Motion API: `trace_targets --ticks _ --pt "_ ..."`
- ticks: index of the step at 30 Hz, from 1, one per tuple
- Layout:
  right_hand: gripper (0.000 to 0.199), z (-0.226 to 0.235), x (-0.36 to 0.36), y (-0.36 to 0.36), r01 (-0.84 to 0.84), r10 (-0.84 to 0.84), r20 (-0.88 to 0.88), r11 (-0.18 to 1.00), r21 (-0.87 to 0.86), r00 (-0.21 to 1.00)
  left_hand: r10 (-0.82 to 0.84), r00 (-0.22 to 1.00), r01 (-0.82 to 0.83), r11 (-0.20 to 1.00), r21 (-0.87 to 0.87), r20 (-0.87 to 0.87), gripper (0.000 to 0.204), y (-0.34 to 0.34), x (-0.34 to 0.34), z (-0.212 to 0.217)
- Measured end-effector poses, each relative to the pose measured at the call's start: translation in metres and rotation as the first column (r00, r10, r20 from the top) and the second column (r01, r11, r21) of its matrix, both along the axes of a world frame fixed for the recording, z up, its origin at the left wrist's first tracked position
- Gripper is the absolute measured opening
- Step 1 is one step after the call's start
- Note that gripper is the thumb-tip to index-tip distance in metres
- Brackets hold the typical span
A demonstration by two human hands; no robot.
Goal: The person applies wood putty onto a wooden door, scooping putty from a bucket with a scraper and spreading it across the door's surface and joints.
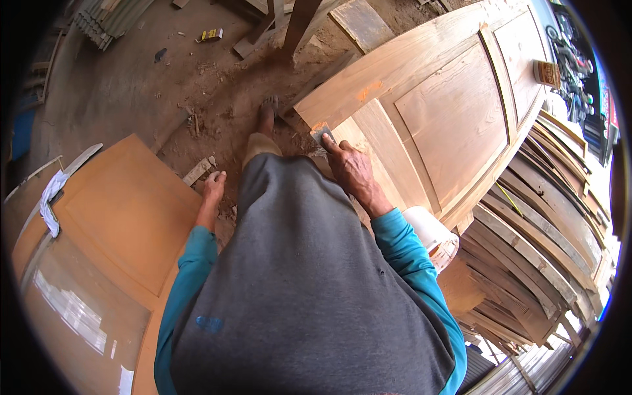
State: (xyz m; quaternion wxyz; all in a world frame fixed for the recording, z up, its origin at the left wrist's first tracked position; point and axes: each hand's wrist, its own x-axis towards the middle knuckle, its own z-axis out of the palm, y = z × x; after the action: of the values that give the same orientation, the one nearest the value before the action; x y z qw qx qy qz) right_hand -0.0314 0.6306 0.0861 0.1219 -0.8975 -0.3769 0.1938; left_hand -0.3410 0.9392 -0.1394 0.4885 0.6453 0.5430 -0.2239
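Note:
My right hand grips a putty knife with a flat grey blade. Its blade rests at the near left corner of a panelled wooden door, with orange-brown filler at the blade's edge. Another smear of the same filler marks the door's frame farther along. By my left side hangs my left hand, its fingers curled and closed; whatever they hold, if anything, is hidden. Just beyond it shows a pale wooden scrap; I cannot tell whether the hand touches it.
Left of me stands an orange-brown panel with a white cloth near its corner. A white bucket is by my right forearm. Stacked boards fill the right. A small tin sits on the door; a yellow box lies on the dirt floor.

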Motion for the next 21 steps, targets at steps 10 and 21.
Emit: trace_targets --ticks 10,21 --pt "0.041 0.010 0.011 -0.009 0.026 -0.027 -0.005 0.992 -0.122 1.000 0.077 0.993 -0.075 0.997 -0.025 0.092 0.058 0.002 0.029 0.010" --pt "0.040 0.000 0.038 -0.015 0.102 -0.106 -0.084 0.993 -0.056 0.991 0.090 0.996 -0.089 0.994 -0.060 0.011 0.062 0.016 0.030 0.002"
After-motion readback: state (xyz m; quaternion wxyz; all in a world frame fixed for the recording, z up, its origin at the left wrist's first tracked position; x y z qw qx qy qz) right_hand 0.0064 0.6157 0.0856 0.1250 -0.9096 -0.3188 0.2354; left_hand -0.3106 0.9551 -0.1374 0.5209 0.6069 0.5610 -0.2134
